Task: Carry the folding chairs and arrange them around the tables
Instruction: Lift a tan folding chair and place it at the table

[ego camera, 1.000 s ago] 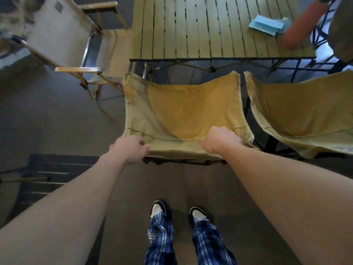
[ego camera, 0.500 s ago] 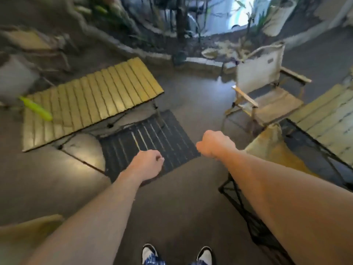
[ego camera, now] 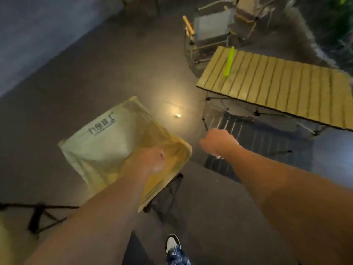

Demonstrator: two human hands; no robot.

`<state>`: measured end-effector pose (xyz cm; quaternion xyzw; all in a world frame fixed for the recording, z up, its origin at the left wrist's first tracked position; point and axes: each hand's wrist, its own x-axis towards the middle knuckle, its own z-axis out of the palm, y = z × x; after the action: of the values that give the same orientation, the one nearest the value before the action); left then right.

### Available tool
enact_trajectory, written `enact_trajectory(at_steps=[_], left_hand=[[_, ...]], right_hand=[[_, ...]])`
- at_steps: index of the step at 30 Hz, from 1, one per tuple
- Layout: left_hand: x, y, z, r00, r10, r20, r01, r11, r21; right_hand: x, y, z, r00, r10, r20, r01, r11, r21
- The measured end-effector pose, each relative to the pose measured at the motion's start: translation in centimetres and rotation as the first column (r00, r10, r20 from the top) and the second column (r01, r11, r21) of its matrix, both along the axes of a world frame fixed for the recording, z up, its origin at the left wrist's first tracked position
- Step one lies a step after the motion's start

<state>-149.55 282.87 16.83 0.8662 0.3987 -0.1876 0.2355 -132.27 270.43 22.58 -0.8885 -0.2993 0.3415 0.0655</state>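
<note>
Two hands: both out in front, fingers curled, blurred
Left hand (ego camera: 152,161): over the yellow fabric chair (ego camera: 114,146), near its right edge; whether it grasps the fabric, I cannot tell
Right hand (ego camera: 219,143): clenched, holding nothing, over the dark mat (ego camera: 267,146)
Slatted table (ego camera: 277,87): beyond the right hand; a green stick (ego camera: 228,62) lies near its left edge
Grey armchair (ego camera: 210,31): behind the table's left corner

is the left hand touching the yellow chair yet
Cannot tell. In the blurred head view the left hand overlaps the yellow chair fabric, but neither contact nor gap shows.
</note>
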Motion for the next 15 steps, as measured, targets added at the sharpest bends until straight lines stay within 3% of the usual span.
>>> enact_trajectory(at_steps=[5, 9, 13, 15], left_hand=[[-9.3, 8.5, -4.0, 0.959, 0.279, -0.056, -0.282, 0.957, -0.066], [-10.8, 12.5, -5.4, 0.917, 0.375, -0.133, -0.39, 0.914, -0.112], [-11.0, 18.0, -6.5, 0.869, 0.483, -0.105, -0.488, 0.873, -0.02], [-11.0, 20.2, -7.0, 0.793, 0.606, -0.059, -0.608, 0.794, -0.009]], right_hand=[[-7.0, 12.3, -3.7, 0.975, 0.217, -0.048, -0.22, 0.973, -0.064], [-9.3, 18.1, -7.0, 0.938, 0.342, -0.062, -0.347, 0.931, -0.111], [-9.3, 25.0, -10.4, 0.888, 0.45, -0.089, -0.458, 0.882, -0.111], [-8.9, 28.7, -11.6, 0.878, 0.465, -0.115, -0.474, 0.877, -0.08]])
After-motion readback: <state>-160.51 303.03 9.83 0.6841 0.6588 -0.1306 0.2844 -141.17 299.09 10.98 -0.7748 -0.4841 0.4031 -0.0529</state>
